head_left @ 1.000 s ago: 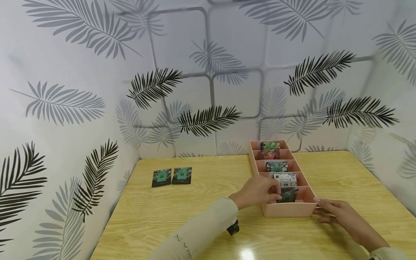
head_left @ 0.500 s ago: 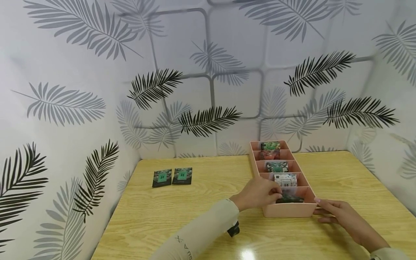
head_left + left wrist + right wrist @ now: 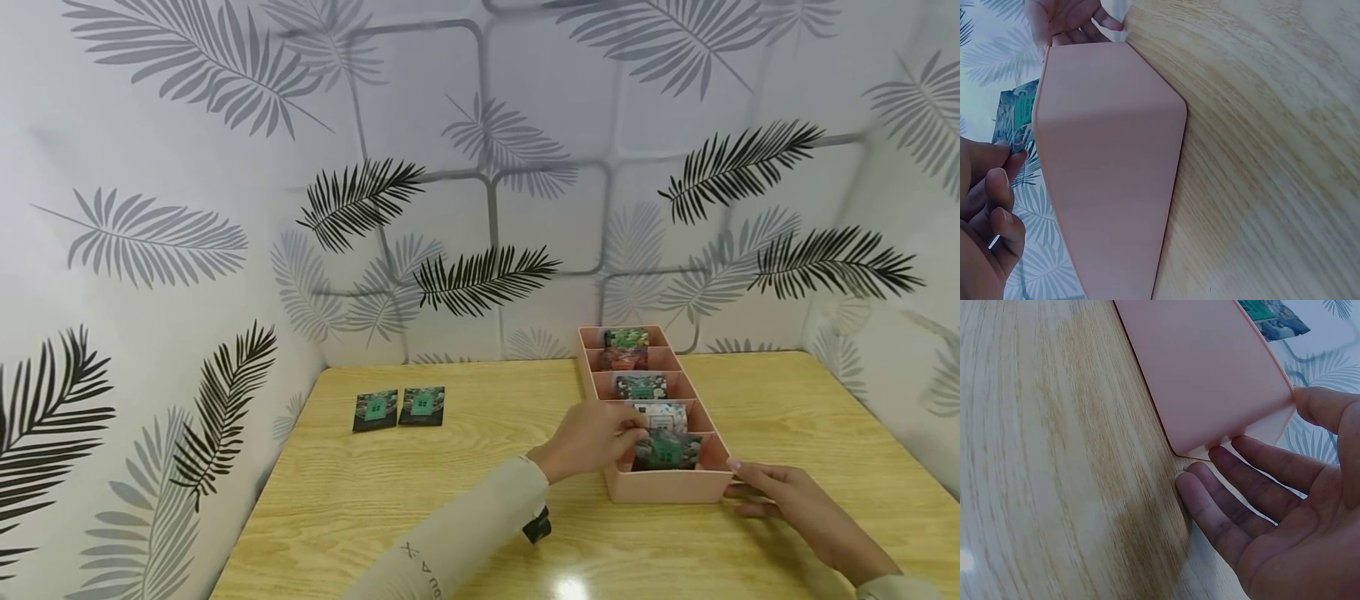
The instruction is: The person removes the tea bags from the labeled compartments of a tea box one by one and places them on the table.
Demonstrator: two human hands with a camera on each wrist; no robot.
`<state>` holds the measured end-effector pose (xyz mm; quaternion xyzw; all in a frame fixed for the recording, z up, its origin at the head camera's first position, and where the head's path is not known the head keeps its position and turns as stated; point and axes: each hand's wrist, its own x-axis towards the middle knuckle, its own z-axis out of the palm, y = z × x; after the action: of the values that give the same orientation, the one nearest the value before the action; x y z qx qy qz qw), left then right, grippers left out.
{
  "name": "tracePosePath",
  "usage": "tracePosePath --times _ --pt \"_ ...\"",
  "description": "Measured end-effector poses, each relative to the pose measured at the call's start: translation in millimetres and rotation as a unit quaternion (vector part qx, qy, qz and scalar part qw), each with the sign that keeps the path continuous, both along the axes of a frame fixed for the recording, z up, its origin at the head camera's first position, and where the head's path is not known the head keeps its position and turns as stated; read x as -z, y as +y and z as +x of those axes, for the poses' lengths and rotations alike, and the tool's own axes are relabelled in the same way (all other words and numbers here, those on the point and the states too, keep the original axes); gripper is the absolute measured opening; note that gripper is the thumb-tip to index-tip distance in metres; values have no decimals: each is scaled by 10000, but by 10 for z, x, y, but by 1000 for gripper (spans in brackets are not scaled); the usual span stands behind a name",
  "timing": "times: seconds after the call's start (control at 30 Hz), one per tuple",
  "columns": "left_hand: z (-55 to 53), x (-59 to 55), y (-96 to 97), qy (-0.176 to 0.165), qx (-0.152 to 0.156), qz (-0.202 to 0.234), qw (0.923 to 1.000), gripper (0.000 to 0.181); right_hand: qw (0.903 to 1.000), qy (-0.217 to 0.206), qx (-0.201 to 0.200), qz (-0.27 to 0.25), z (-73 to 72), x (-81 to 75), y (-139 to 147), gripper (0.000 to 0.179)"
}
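Note:
In the head view, a long pink divided organizer box (image 3: 670, 486) lies on the table. My left hand (image 3: 588, 437) reaches over its left side and pinches the corner of a dark sachet with a green label (image 3: 666, 451), which leans in the front compartment. The left wrist view shows thumb and forefinger on that sachet (image 3: 1015, 115), above the box rim. At the box's front right corner is my right hand (image 3: 787, 504). Its thumb (image 3: 1322, 403) touches the rim and its loosely extended fingers (image 3: 1272, 462) rest against the outer wall.
Behind the front compartment stand a white sachet (image 3: 663, 417), a dark green one (image 3: 642, 387), a red one (image 3: 624, 359) and a bright green one (image 3: 627, 337). Two dark sachets (image 3: 376, 409) (image 3: 422, 406) lie flat on the wooden table (image 3: 390, 492) at the left. A leaf-patterned backdrop rises behind.
The dark sachet in the front compartment tipped down, then came up, and its green label now faces the head camera. My left hand shifted slightly; the right hand kept its place on the box.

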<state>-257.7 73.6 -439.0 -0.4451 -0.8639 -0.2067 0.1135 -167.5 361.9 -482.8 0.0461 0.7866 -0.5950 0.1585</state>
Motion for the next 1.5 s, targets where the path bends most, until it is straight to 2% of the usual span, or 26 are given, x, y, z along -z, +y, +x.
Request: tracePosePath --times 0.17,0.43,0.7,0.87,1.3,1.5 --pt "-28 -54 -44 26 -96 235 9997 17 10000 11 30 65 0 11 -9 72" --pt "-85 -84 -153 302 5 703 9971 19 10000 -24 -26 22 6 12 -13 72" --pt "-166 -134 -291 125 -224 999 9947 17 10000 -14 -63 -31 5 12 -17 73" --pt "-190 -183 -382 54 -216 1184 9927 18 10000 -5 -68 -27 1 13 -17 73" --pt "-277 -213 -583 -14 -372 1203 9920 18 9998 54 -193 -65 9 -8 12 72" --pt "-303 -236 -694 135 -405 1224 9916 18 9996 67 -257 -119 14 -30 -5 72"
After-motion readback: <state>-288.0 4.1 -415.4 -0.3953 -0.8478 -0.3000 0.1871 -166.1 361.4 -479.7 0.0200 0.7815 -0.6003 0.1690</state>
